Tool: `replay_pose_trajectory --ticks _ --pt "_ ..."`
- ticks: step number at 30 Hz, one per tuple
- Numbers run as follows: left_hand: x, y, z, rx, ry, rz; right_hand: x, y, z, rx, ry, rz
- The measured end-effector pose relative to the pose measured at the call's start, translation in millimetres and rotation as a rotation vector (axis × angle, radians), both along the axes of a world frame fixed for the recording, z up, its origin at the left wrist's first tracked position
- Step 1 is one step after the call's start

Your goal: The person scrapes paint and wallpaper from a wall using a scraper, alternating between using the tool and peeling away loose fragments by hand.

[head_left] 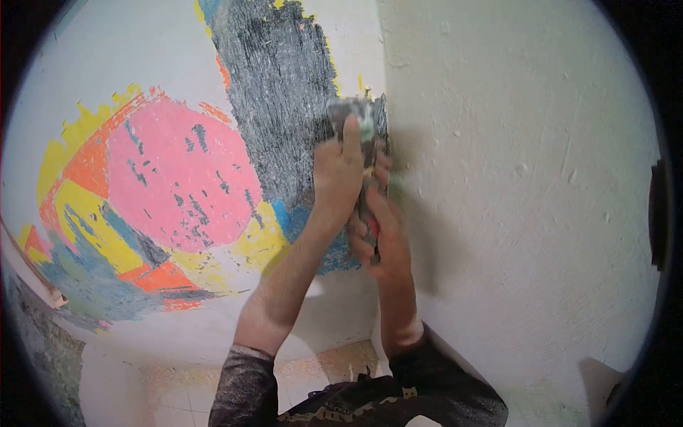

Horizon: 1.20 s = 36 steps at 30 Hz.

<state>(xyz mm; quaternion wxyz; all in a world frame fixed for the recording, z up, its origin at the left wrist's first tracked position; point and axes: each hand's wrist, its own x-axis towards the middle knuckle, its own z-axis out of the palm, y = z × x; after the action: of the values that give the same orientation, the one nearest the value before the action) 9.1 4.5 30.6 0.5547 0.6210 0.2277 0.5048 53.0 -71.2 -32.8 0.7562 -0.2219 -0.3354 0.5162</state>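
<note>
My right hand (388, 228) is wrapped around the handle of a scraper, which has a red part showing between the fingers. The wide, smeared metal blade of the scraper (366, 122) points up the wall, close to the corner. Higher up, my left hand (340, 167) grips the blade, one finger stretched along its face and pressing on it. The blade's top edge lies at the dark grey patch (284, 92) of the painted wall. Slight blur hides the exact contact between blade and wall.
The painted wall carries a pink circle (181, 174) with yellow, orange and blue areas around it, all chipped. On my right, a bare whitish wall (526, 171) meets it at a corner. A tiled floor (188, 395) shows below. A dark object (658, 213) sits at the right edge.
</note>
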Motion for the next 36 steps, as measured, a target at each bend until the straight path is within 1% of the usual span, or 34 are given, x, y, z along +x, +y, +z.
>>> replay_pose_trajectory --ticks 1,2,4,5,7,9,11,13,14,15,17,18,20,22,23,25,26,28,29,31,32,34,35,36 --pt "0.7 -1.7 9.0 0.031 0.009 -0.007 0.6 2.4 5.1 0.071 0.01 0.003" --pt "0.9 -1.8 15.4 0.072 0.016 -0.014 -0.2 1.6 4.1 0.075 0.007 0.008" --pt "-4.9 -3.3 -7.2 0.062 0.016 0.003 -4.1 -4.3 -4.2 -0.02 -0.002 -0.02" --pt "-7.0 -2.7 -15.0 0.05 0.017 0.015 -5.0 -5.4 -9.0 -0.012 0.002 -0.02" --pt "-4.7 -3.2 -8.0 0.034 0.006 0.019 -4.3 -5.0 -14.6 -0.055 -0.063 -0.018" --pt "-1.9 -5.6 3.1 -0.012 -0.02 0.031 3.4 6.0 -2.8 -0.038 -0.023 -0.031" --pt "1.6 -1.6 24.7 0.137 0.032 0.021 4.8 6.5 1.9 -0.024 0.022 -0.035" --pt "-1.5 -2.3 14.3 0.104 0.031 0.024 3.1 2.5 6.7 0.026 0.002 0.0" --pt "-3.1 -3.2 6.8 0.072 0.031 0.019 1.1 0.0 0.7 0.029 0.004 0.004" --pt "-4.8 -3.5 -1.3 0.078 0.034 0.02 -3.1 -4.3 -9.1 0.003 0.001 0.016" --pt "-5.1 -2.7 -11.1 0.016 -0.017 0.034 -3.8 -2.6 -10.3 -0.01 -0.001 0.016" --pt "-2.3 -0.8 -3.5 0.014 -0.02 0.028 -1.7 -0.4 -4.1 -0.029 -0.008 -0.002" --pt "1.1 5.1 18.0 0.14 0.026 0.029 2.3 2.5 6.3 -0.053 -0.024 -0.014" --pt "-0.1 2.1 18.4 0.119 0.026 0.022 3.5 4.8 13.3 0.059 0.032 0.015" --pt "0.3 0.5 19.2 0.106 0.03 0.007 1.1 3.3 8.5 0.066 0.031 0.02" --pt "-0.1 -4.1 -5.6 0.066 0.027 0.002 -6.0 -2.8 -8.3 0.028 -0.043 -0.127" --pt "0.7 -2.0 -11.9 0.03 0.022 -0.01 -5.8 -0.7 -5.1 0.043 -0.041 -0.132" --pt "2.5 -2.0 2.6 0.068 0.038 -0.032 -3.2 -5.9 -4.9 -0.033 0.025 -0.051" --pt "3.8 -1.5 10.6 0.105 0.05 -0.04 0.6 -4.6 -0.9 -0.04 0.019 -0.054" --pt "5.0 0.1 19.8 0.125 0.075 -0.03 6.6 2.9 9.2 0.064 0.048 -0.006" --pt "4.8 1.3 22.8 0.16 0.102 -0.021 4.6 3.3 8.3 0.065 0.046 0.001" --pt "2.6 -1.5 -1.2 0.126 0.081 -0.01 -2.2 -1.4 0.1 -0.03 0.013 -0.119" --pt "3.0 -0.2 -7.4 0.104 0.053 -0.004 -2.3 -2.2 -3.2 -0.019 0.016 -0.121" --pt "3.8 -0.1 -2.4 0.115 0.055 -0.011 -0.9 -3.1 -6.6 -0.013 -0.013 -0.084"
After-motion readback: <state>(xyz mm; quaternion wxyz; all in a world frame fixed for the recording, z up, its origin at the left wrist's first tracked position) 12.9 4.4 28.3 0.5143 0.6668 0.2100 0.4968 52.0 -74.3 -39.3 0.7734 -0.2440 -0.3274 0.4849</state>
